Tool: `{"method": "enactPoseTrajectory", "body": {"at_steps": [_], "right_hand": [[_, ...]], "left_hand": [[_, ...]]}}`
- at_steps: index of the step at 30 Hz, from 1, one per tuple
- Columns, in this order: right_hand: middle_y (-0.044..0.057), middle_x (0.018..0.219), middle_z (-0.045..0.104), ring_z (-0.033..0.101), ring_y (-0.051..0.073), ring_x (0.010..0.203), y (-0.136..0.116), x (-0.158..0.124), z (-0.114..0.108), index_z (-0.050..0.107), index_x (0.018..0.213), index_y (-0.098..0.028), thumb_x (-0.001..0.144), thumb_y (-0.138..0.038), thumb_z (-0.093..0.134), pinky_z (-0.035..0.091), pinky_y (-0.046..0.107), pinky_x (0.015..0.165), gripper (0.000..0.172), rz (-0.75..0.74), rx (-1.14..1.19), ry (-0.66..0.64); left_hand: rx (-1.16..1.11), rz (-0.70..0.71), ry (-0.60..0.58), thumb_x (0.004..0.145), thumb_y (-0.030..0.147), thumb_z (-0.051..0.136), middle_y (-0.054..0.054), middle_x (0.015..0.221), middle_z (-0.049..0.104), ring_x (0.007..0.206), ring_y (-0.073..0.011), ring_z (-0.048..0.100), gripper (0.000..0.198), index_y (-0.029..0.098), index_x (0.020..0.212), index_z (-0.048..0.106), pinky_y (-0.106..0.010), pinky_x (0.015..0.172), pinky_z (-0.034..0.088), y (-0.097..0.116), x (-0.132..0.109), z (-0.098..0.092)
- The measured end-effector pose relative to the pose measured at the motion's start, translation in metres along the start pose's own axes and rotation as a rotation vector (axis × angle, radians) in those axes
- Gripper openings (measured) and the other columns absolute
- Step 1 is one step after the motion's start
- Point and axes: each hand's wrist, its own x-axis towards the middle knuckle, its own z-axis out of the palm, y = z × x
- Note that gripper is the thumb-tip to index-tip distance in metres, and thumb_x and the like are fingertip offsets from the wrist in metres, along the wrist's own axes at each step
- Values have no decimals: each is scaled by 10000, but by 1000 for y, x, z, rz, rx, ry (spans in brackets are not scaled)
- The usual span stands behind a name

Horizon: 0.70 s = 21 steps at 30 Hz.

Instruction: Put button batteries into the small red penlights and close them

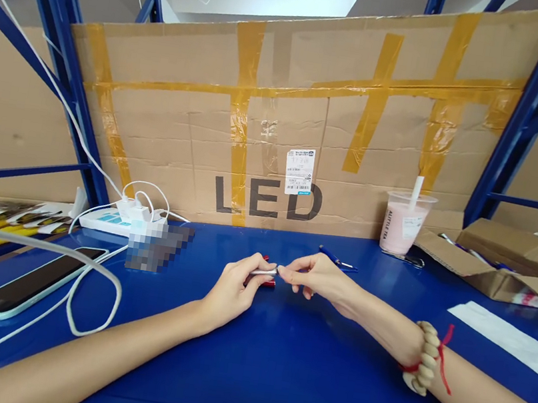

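Note:
My left hand (231, 291) is closed, with thumb and fingers around a slim silver pen-like tube (264, 272). The far end of the tube points right, toward my right hand (317, 276). There my right thumb and forefinger are pinched together on a small dark tip (280, 269) at the tube's end. Whether that tip is joined to the tube or separate, I cannot tell. Just behind my left fingers lies a red glossy piece (269, 284), partly covered by the hand. A blue pen (336, 260) rests on the blue tabletop (303, 382) beyond my right hand.
On the left are a phone (34, 281), white cables (120, 294) and a power strip (104, 220). A pink drink cup (403, 225) stands at the back right, near an open cardboard box (497, 259) and a white strip (511, 342). Taped cardboard (196, 150) walls the back.

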Motion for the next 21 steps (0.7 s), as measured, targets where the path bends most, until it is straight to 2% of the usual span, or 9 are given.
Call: {"method": "enactPoseTrajectory", "body": {"at_steps": [2, 5, 7, 9, 11, 15, 17, 21], "right_hand": [[-13, 546, 518, 397, 40, 453, 4, 3, -1, 667, 708, -128, 584, -486, 715, 296, 158, 401, 382, 85, 68, -32], [-12, 538, 523, 426, 60, 452, 7, 7, -4, 666, 776, -147, 631, -557, 652, 301, 175, 404, 435, 19, -31, -3], [-2, 575, 563, 462, 75, 455, 6, 6, -7, 665, 773, -166, 676, -572, 606, 314, 195, 423, 421, -175, -292, 125], [4, 685, 612, 506, 83, 510, 3, 3, -11, 663, 759, -188, 708, -537, 602, 314, 204, 459, 359, -452, -626, 278], [-3, 779, 625, 530, 80, 561, -1, 0, -15, 656, 801, -204, 763, -490, 574, 298, 207, 473, 300, -674, -893, 345], [8, 840, 603, 557, 77, 638, -2, 0, -19, 621, 832, -188, 906, -393, 391, 285, 208, 460, 317, -844, -1151, 220], [20, 858, 587, 559, 84, 680, 0, 2, -19, 606, 821, -176, 917, -402, 352, 291, 206, 463, 353, -876, -1200, 139], [32, 867, 568, 542, 103, 733, 2, 5, -21, 589, 833, -167, 919, -376, 357, 289, 207, 469, 325, -881, -1275, 99]], "left_hand": [[27, 3, -26, 859, 201, 429, -24, 932, 655, 851, -142, 633, 165, 178, 952, 562, -214, 758, 498, 2, 2, -2], [55, -22, -29, 857, 202, 433, -22, 942, 660, 839, -135, 625, 197, 178, 981, 583, -200, 761, 483, 4, 6, -3], [37, -64, -24, 860, 223, 431, -27, 937, 659, 838, -140, 620, 200, 171, 966, 593, -205, 757, 481, 5, 8, -3], [-2, -111, -31, 860, 250, 428, -33, 909, 657, 815, -146, 618, 214, 164, 968, 591, -219, 748, 487, 6, 9, -2], [-44, -154, -57, 856, 272, 426, -35, 849, 649, 777, -148, 613, 230, 154, 970, 587, -229, 731, 494, 6, 9, -2], [-42, -168, -128, 862, 289, 403, -17, 735, 610, 701, -135, 579, 241, 153, 907, 598, -224, 699, 476, 6, 9, -1], [-15, -152, -155, 871, 287, 385, -7, 696, 588, 677, -128, 559, 253, 158, 853, 601, -220, 691, 452, 5, 9, -2], [-46, -172, -191, 879, 295, 381, 0, 696, 580, 681, -123, 544, 250, 161, 867, 591, -210, 674, 422, 3, 9, -3]]}}
